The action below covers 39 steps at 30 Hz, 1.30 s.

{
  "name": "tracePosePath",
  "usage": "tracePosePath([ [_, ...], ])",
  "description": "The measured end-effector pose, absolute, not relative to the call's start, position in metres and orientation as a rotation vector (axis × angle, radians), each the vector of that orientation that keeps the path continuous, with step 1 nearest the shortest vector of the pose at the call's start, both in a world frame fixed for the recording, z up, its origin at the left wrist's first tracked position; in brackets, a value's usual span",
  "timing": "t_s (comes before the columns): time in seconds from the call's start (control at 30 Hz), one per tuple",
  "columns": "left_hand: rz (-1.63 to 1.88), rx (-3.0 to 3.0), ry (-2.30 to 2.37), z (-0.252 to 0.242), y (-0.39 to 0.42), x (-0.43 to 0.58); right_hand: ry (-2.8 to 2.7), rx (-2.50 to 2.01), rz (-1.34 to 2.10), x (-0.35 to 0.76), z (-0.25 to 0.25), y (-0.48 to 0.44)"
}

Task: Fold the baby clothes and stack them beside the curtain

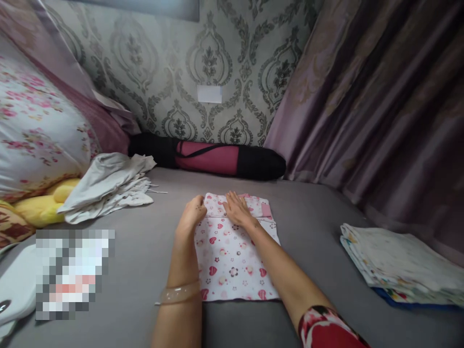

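Note:
In front of me on the grey surface lies a folded white cloth (232, 261) printed with red hearts and small flowers. Its far end is turned over into a band, with a pink patch at the right edge. My left hand (193, 212) is closed at the far left edge of the cloth, its fingers curled and partly hidden. Flat on the folded band rests my right hand (237, 209), fingers stretched out. A pale translucent bangle (180, 293) circles my left wrist.
A black and dark-pink long bag (208, 157) lies along the wall. At left are a crumpled grey-white cloth (108, 186), a yellow plush item (39, 208), a floral pillow (39, 130) and a white device (21, 278). Folded fabrics (402, 258) are stacked at right beside a curtain (362, 111).

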<state>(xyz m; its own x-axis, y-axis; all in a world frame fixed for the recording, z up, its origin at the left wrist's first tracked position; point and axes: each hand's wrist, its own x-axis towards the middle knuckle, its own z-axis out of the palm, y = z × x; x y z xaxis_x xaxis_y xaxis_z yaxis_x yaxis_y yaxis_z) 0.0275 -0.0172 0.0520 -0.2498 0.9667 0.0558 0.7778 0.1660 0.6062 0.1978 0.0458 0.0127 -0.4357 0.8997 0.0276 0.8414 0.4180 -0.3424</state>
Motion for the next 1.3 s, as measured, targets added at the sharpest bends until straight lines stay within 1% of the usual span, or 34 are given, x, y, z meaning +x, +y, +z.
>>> tracePosePath([
  [0.17,0.655,1.680,1.972,0.045,-0.012,0.054,-2.353,-1.747,0.190,0.243,0.002,0.031],
  [0.33,0.601,1.914,1.934,0.043,0.002,0.082,-2.335,-1.816,0.182,0.271,0.001,0.031],
  [0.43,0.472,2.031,1.888,0.037,0.015,0.093,-2.364,-1.808,0.185,0.283,0.002,0.033],
  [0.53,0.353,2.209,1.874,0.023,0.026,0.093,-2.384,-1.797,0.201,0.292,-0.001,0.033],
  [0.63,0.332,2.292,1.977,0.002,0.030,0.081,-2.392,-1.775,0.195,0.300,-0.006,0.034],
  [0.8,0.321,2.286,2.007,-0.021,0.031,0.058,-2.375,-1.743,0.179,0.306,-0.017,0.035],
  [1.0,0.325,2.264,1.976,-0.022,0.032,0.055,-2.297,-1.735,0.122,0.303,-0.025,0.035],
  [1.2,0.279,2.158,1.939,-0.017,0.036,0.047,-2.333,-1.721,0.296,0.310,-0.014,0.029],
  [1.3,0.272,2.067,1.985,-0.016,0.024,0.036,-2.329,-1.685,0.335,0.321,-0.012,0.012],
])
